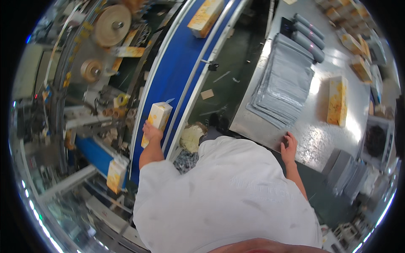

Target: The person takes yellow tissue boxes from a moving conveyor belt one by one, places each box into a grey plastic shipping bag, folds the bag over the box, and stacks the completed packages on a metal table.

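My left hand (pixel 152 131) grips the side of a white-and-yellow oblong pack (pixel 160 114) lying on the blue conveyor belt (pixel 168 63). A bit of clear film sticks up from the pack's far end. My right hand (pixel 289 146) rests at the near edge of the metal table (pixel 253 114), fingers apart, holding nothing. Beyond it on the table lies a stack of flat grey plastic bags (pixel 287 76). Another yellow-and-white pack (pixel 337 101) stands to the right of that stack.
Farther up the belt sits another pack (pixel 206 19). Several grey rolls (pixel 308 36) lie behind the bags. More packs (pixel 360 67) crowd the table's far right. At left, machinery carries a large reel (pixel 113 25), and a lower blue belt (pixel 95 154) bears a pack (pixel 116 175).
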